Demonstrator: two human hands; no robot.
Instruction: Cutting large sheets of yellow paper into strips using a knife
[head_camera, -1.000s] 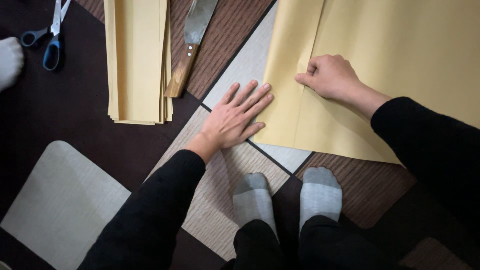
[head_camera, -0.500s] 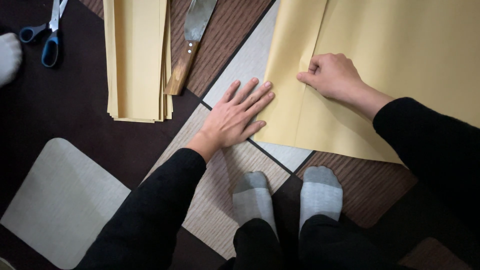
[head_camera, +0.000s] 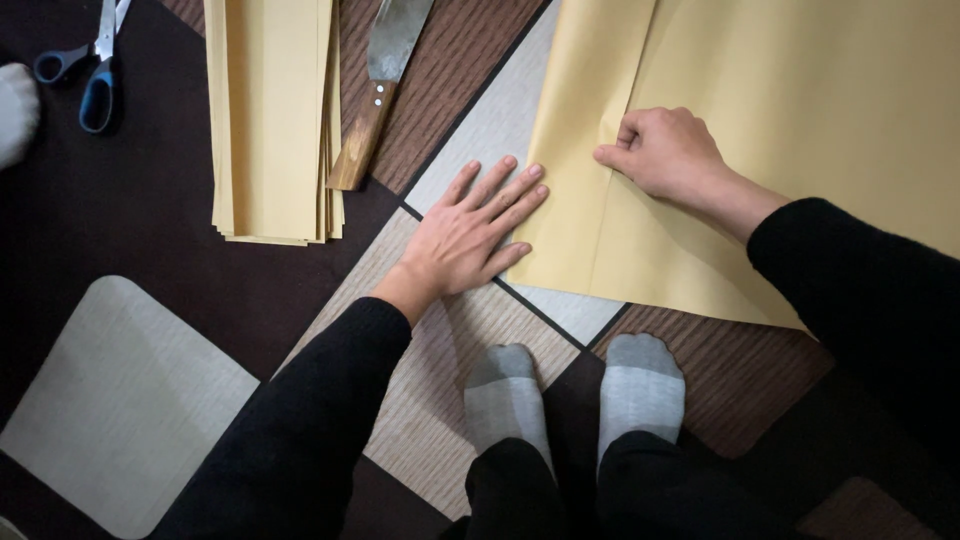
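Rug (head_camera: 130, 400): a patchwork of dark, brown and pale panels fills the frame, and everything lies on it.
Paper sheet (head_camera: 800, 120): the big tan sheet takes the upper right of the frame, its left part folded over into a long flap, with a crease line running down from the top centre towards the lower middle.
Step in hand: looks like creasing; both hands are on that folded flap, pressing it flat.
Paper stack (head_camera: 272, 120): cut tan strips, squared up, upper left of centre, well apart from the hands.
Left hand (head_camera: 470, 235): flat and spread wide, palm down at centre frame, fingertips lying on the flap's left edge, heel of the hand on the rug; it grips nothing, it only weighs the edge down.
Right hand (head_camera: 670, 155): curled into a loose fist right of centre, knuckles and thumb pushed onto the crease; it closes on nothing, it only presses on the paper.
Feet (head_camera: 575, 395): two grey socks at bottom centre, just below the sheet's lower corner.
Knife (head_camera: 380, 85): wooden handle, broad blade, top centre, just beside the stack, untouched.
Scissors (head_camera: 85, 70): blue handles, far upper left, well apart.
Next move, as a judgement: the fold wants sharpening along its whole length, so the fist would need to run along the crease while the flat hand keeps the flap from slipping; the knife lies within reach for slitting.
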